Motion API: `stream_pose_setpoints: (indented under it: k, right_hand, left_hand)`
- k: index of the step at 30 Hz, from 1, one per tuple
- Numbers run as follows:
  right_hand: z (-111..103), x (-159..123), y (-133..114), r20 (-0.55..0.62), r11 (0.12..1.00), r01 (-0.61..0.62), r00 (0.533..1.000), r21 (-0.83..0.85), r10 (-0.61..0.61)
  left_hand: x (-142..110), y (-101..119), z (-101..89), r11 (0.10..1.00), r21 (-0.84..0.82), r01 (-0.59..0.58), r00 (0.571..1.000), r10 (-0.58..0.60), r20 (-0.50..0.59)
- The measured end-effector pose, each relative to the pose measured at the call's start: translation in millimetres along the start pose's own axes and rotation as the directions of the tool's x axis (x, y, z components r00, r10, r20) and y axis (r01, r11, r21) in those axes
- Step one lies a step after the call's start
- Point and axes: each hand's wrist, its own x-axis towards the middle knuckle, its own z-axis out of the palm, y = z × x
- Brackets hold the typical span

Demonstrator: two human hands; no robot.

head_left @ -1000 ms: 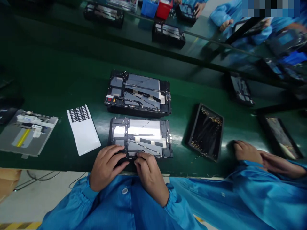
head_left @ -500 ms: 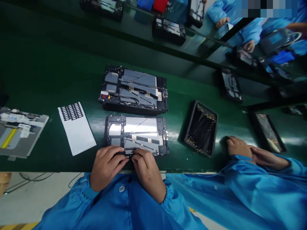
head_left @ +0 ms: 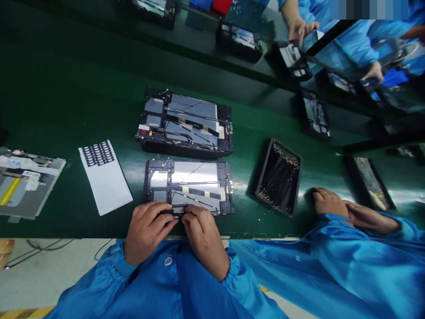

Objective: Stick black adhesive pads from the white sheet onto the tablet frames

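An opened tablet frame (head_left: 189, 186) with silver shielding and thin cables lies on the green belt (head_left: 66, 102) right in front of me. My left hand (head_left: 146, 230) and my right hand (head_left: 201, 237) rest at its near edge, fingertips curled and pressed together over a small dark part on that edge. What the fingers pinch is too small to name. A second opened frame (head_left: 184, 122) sits on a black tray just behind the first. A white sheet with rows of black stickers (head_left: 104, 175) lies to the left.
A black tray of small gold parts (head_left: 279, 177) stands to the right. A co-worker's hands (head_left: 335, 206) in blue sleeves rest beside it. A grey panel (head_left: 23, 181) lies far left. More trays and other people's hands (head_left: 299, 29) line the far side.
My hands have stayed on the frame's near edge. The view shifted slightly right. Across the belt, another person's hand has lifted a tray.
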Motion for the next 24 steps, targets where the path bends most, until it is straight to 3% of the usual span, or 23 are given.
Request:
stream_pose_setpoints:
  k: [8,11,16,24]
  right_hand:
    - [-4.8,4.7,-5.4,0.032,0.995,0.047,0.998,-0.086,-0.045]
    - [-6.3,4.2,-3.4,0.036,0.998,0.041,0.999,-0.049,-0.039]
    - [-8.7,-5.0,8.0,-0.08,0.995,-0.008,0.997,0.104,0.017]
    - [-8.3,-3.2,9.1,-0.119,0.995,-0.025,0.992,0.093,0.036]
  left_hand:
    - [-0.5,1.4,0.4,0.998,0.026,-0.061,0.998,0.062,-0.019]
    - [0.9,3.9,-0.9,0.994,0.048,-0.099,0.995,0.1,-0.009]
    - [5.9,9.2,-2.5,0.999,0.033,-0.04,0.997,0.038,0.061]
    - [13.2,14.1,2.9,1.0,0.024,-0.002,0.999,0.001,0.036]
